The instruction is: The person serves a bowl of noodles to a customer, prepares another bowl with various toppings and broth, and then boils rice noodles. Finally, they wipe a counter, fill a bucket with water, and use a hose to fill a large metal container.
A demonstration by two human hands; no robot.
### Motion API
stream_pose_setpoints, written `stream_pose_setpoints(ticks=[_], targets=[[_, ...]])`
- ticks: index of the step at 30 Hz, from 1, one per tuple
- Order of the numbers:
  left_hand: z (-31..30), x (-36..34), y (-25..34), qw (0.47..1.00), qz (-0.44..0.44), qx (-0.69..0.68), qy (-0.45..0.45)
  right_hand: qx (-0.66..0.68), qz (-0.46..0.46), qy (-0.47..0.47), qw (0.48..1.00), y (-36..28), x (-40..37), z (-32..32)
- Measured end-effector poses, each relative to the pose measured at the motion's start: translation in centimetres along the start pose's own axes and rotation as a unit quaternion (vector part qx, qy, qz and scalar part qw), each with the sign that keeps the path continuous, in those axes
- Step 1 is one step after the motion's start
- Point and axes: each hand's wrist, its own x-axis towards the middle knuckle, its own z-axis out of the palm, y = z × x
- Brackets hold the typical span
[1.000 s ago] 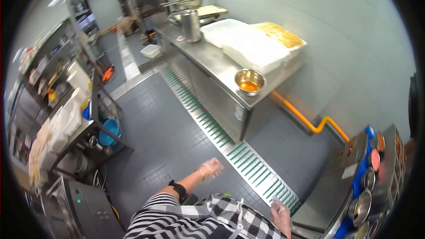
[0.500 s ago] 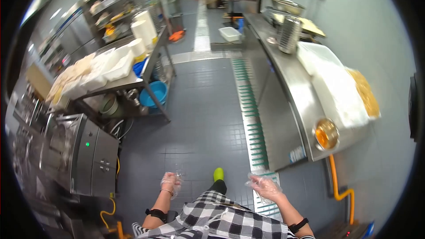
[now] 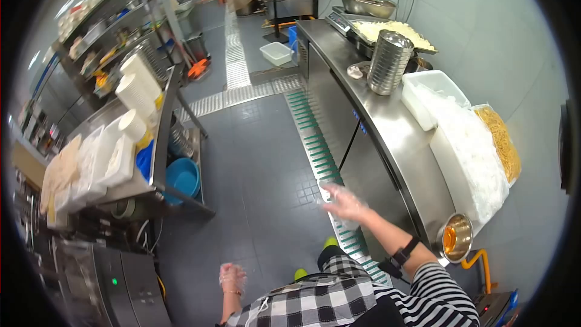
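My left hand (image 3: 232, 278), in a clear plastic glove, hangs low over the dark floor at the bottom. Its fingers look loosely bent and apart, with nothing seen in them. My right hand (image 3: 346, 203), gloved the same way, reaches forward beside the steel counter (image 3: 396, 130). Its fingers are stretched out and it holds nothing; motion blurs it a little. On the counter's near end, right of that hand, sits a steel bowl (image 3: 461, 237) with orange liquid inside. Behind the bowl stands a long white tub heaped with white stuff in plastic (image 3: 469, 151).
A stack of round metal tins (image 3: 389, 63) and a tray of pale shreds (image 3: 396, 33) stand farther along the counter. Yellow noodle-like strands (image 3: 499, 136) lie by the wall. At left is a table with white tubs (image 3: 118, 166); a blue basin (image 3: 183, 178) sits below. A drain grate (image 3: 311, 139) runs along the floor.
The view has turned and moved forward, bringing the counter nearer. My right hand has moved forward and up toward the counter's side. My left hand stays low, with nothing taken up.
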Motion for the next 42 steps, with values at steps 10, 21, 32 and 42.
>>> stream_pose_setpoints(ticks=[10,21,32,42], targets=[[9.8,9.5,6.9,0.999,-0.013,-0.045,0.004,-0.093,0.167,0.261,0.946,18.8,33.3,-16.1],[25.3,10.2,23.1,0.997,0.032,0.069,-0.023,-0.281,0.339,0.265,0.858,32.2,47.2,-24.7],[47.1,21.3,34.6,0.956,0.078,0.082,-0.272,0.578,0.068,-0.067,0.81,12.9,46.9,-10.9],[48.1,37.0,46.6,0.929,0.292,0.174,-0.148,0.343,0.062,-0.133,0.928,2.6,66.5,-5.9]])
